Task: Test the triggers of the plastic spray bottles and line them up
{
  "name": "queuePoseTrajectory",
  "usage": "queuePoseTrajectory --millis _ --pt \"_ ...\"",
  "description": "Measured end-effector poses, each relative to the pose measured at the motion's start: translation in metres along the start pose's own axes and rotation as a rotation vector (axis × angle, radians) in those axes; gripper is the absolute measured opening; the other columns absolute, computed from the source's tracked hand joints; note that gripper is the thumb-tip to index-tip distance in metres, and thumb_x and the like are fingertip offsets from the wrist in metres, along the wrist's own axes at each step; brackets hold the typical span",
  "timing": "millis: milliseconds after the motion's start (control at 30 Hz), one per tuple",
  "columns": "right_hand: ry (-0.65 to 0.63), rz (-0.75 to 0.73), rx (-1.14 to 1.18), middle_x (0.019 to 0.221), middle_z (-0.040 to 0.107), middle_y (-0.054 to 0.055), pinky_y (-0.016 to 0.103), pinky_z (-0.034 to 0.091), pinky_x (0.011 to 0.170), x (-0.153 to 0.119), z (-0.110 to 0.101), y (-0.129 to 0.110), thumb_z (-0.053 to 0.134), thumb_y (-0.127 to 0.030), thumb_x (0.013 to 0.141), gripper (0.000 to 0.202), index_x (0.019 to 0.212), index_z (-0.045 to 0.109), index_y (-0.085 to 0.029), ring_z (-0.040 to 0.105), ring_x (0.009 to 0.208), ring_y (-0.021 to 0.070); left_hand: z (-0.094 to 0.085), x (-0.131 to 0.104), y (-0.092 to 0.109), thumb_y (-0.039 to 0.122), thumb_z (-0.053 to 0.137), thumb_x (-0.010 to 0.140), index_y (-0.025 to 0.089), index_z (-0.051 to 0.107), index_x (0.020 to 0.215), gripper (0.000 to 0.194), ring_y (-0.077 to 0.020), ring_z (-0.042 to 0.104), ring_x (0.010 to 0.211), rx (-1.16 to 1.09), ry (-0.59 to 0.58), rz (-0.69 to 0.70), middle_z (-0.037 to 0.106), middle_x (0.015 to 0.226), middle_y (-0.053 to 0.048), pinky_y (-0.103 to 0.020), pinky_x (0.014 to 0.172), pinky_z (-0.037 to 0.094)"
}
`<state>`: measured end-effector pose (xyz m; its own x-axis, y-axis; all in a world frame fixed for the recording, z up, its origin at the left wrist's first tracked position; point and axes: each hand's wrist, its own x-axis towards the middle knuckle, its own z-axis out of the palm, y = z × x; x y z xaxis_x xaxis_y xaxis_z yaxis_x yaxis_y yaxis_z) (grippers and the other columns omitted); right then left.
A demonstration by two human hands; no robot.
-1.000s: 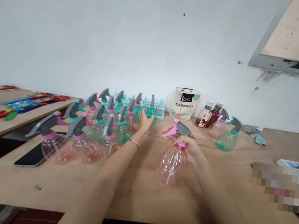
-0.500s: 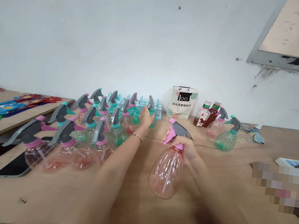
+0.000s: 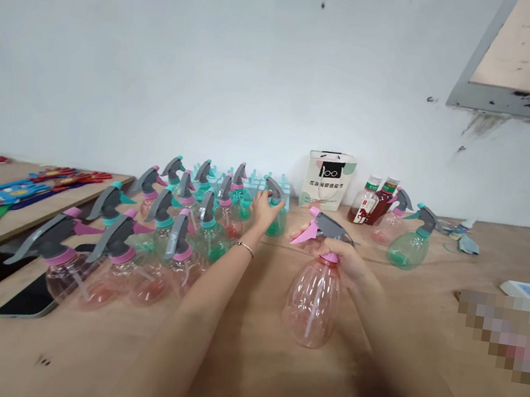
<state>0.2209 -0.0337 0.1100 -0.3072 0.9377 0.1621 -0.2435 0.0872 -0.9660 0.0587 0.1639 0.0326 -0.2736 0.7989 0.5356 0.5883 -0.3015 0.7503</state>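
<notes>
My right hand [image 3: 343, 260] is wrapped round the neck of a pink spray bottle [image 3: 311, 305], a clear round body with a grey and pink trigger head whose nozzle points left. Farther back, my left hand [image 3: 265, 212] grips a green spray bottle [image 3: 277, 223] at its neck, and its fingers partly cover the bottle. Left of my left arm stand several more pink and green spray bottles [image 3: 212, 237] in loose rows, upright or nearly so.
A paper bag [image 3: 327, 184], two bottles of dark red liquid [image 3: 381, 206] and another green spray bottle [image 3: 409, 250] with a pink one stand at the back right. A phone [image 3: 28, 299] lies front left. Colourful cutouts [image 3: 22, 189] lie on the left table.
The green spray bottle's head has turned and now leans toward the right at my left hand. My right hand still holds the pink one, slightly shifted right as the view moved.
</notes>
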Motion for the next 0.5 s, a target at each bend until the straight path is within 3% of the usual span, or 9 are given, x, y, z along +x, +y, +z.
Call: queuePoseTrajectory --millis 133,233,400,500 --pt "0.008 0.045 0.033 0.069 0.067 0.002 0.025 0.034 0.047 0.004 -0.003 0.0 0.058 -0.018 0.051 0.031 0.08 0.07 -0.021 0.055 0.06 0.0161 0.004 -0.003 -0.002 0.03 0.07 0.077 0.019 0.06 0.099 0.026 -0.0261 0.064 0.103 -0.096 0.021 -0.046 0.069 0.101 -0.007 -0.044 0.101 0.044" --pt "0.055 0.083 0.036 0.067 0.064 0.001 0.024 0.032 0.044 0.004 -0.006 0.003 0.057 -0.018 0.05 0.029 0.075 0.071 -0.02 0.047 0.053 0.012 0.003 -0.014 -0.002 0.027 0.066 0.079 0.02 0.056 0.1 0.025 -0.0254 0.066 0.1 -0.1 -0.001 -0.047 0.07 0.097 -0.006 -0.044 0.102 0.043" --pt "0.098 0.176 -0.01 0.073 0.069 0.003 0.028 0.04 0.051 0.007 -0.01 0.007 0.058 -0.021 0.052 0.03 0.079 0.072 -0.02 0.056 0.061 0.0163 -0.006 -0.036 0.0 0.024 0.066 0.077 0.018 0.043 0.124 0.053 -0.0249 0.067 0.097 -0.138 0.052 -0.052 0.069 0.098 -0.007 -0.041 0.097 0.045" --pt "0.032 0.119 -0.017 0.084 0.073 0.004 0.029 0.043 0.057 0.01 -0.01 0.011 0.058 -0.02 0.052 0.035 0.083 0.073 -0.02 0.062 0.071 0.0191 -0.014 -0.046 0.004 0.023 0.067 0.075 0.016 0.036 0.136 0.069 -0.0234 0.067 0.092 -0.179 0.069 -0.03 0.068 0.097 -0.006 -0.038 0.093 0.047"
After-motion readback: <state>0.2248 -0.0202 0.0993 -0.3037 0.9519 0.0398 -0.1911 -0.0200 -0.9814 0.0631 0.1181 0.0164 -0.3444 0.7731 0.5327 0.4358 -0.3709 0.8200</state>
